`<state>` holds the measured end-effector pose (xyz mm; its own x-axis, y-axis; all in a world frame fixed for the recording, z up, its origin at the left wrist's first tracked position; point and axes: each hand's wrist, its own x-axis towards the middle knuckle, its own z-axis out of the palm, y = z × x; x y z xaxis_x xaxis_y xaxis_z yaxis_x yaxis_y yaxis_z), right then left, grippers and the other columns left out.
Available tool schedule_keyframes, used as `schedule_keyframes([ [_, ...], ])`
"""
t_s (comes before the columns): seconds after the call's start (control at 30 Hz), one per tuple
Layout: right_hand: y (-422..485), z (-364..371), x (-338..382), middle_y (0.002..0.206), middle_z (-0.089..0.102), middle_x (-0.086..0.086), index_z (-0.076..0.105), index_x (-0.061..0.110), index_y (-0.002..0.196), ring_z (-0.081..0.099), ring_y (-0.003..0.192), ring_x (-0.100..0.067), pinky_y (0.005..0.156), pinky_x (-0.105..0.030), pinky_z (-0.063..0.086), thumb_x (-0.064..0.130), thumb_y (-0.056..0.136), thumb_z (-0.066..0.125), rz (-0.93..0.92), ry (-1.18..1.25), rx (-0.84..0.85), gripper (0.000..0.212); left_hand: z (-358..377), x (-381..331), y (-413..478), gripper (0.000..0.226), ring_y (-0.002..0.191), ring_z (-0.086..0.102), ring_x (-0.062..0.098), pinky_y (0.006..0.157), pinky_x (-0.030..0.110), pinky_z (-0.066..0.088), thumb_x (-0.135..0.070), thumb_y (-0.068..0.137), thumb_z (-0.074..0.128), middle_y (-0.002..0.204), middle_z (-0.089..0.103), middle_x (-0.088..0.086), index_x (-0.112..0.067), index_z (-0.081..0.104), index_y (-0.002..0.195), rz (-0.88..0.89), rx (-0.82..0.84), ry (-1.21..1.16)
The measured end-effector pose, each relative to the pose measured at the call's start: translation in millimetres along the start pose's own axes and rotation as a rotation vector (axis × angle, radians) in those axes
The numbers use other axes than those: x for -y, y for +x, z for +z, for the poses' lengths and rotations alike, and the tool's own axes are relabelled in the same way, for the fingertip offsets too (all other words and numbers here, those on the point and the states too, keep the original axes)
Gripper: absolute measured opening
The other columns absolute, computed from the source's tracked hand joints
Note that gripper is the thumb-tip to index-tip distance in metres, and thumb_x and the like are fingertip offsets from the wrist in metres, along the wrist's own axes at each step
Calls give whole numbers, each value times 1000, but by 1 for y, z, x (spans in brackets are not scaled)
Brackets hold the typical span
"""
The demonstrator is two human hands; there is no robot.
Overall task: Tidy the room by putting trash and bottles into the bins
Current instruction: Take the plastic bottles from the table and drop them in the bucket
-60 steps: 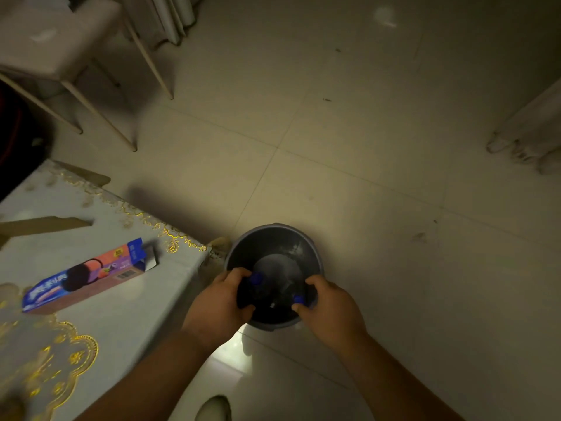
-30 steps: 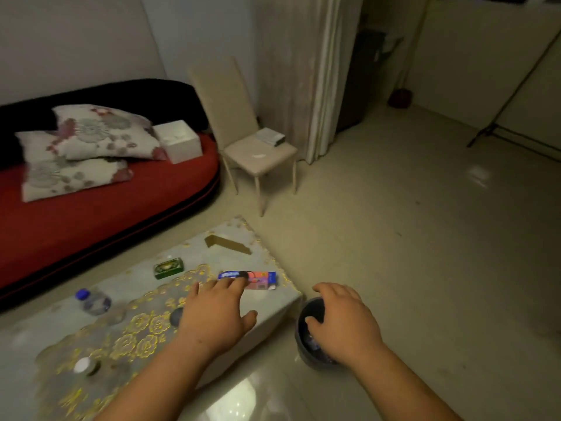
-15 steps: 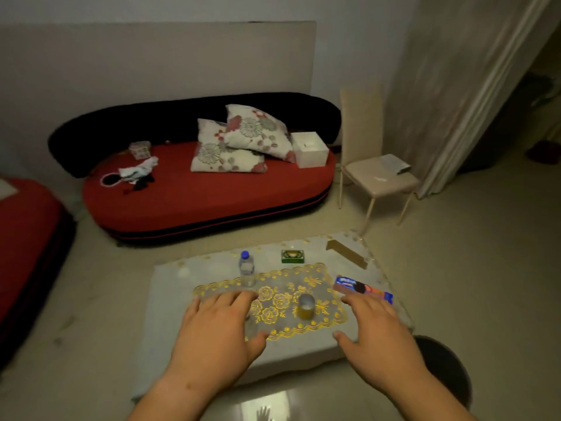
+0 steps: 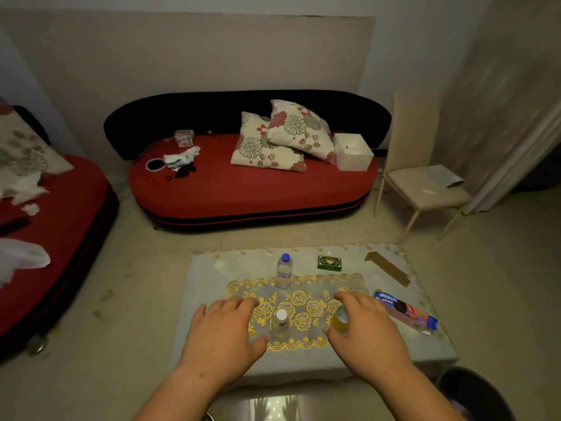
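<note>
1. Dark round plastic bin (image 4: 485, 387) sits on the floor at the table's near right corner, handy for drops.
2. Both hands hover empty, fingers spread: left hand (image 4: 223, 332) beside the small clear white-capped bottle (image 4: 280, 325), right hand (image 4: 368, 325) over a yellowish cup (image 4: 339, 319), probably lining up grabs.
3. Farther back, the clear blue-capped water bottle (image 4: 284, 270) stands upright.
4. Crumpled white tissues (image 4: 182, 158) lie on the red sofa (image 4: 252, 183).

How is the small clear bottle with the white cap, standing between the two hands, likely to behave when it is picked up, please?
The white-capped bottle looks see-through and empty, so it is probably very light. It stands upright and narrow on the lace mat, so a nudge from the left hand could tip it; being round, it might then roll. Thin clear plastic may dent under a firm squeeze.
</note>
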<state>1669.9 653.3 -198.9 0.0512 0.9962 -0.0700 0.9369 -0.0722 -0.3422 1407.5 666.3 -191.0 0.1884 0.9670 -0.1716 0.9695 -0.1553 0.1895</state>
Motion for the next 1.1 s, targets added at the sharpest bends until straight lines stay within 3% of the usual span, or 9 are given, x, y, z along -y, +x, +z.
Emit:
schedule_keyframes([
  [0.4,132,50,-65,137,47,12,41,40,132,36,128,-17,104,-36,38,61,80,55,-144,-10,123,58,85,-43,122,69,130,46,12,112,41,28,-73,76,36,140,49,-20,-44,38,138,-140,156,-21],
  [0.57,186,105,-79,144,44,9,38,39,137,34,134,-20,106,-39,38,61,81,55,-129,6,164,63,147,-34,169,68,122,53,17,103,37,39,-72,75,35,134,54,-13,-41,39,135,-164,236,-52],
  [0.73,251,168,-74,141,46,4,34,36,140,38,130,-23,103,-40,40,61,80,56,-132,31,174,69,223,-18,210,70,121,54,17,96,39,48,-68,75,47,139,48,-15,-46,33,140,-198,319,-176],
  [0.93,329,248,-60,131,50,3,36,33,135,46,117,-24,91,-41,47,59,75,60,-165,38,155,69,307,1,239,76,120,53,15,97,34,49,-57,65,61,141,42,-20,-53,35,137,-222,432,-336],
  [1.1,362,303,-62,134,46,1,36,34,138,47,115,-26,89,-42,50,58,78,65,-164,34,213,71,347,15,250,64,114,58,14,95,26,47,-50,72,61,139,43,-23,-52,39,132,-271,434,-390],
])
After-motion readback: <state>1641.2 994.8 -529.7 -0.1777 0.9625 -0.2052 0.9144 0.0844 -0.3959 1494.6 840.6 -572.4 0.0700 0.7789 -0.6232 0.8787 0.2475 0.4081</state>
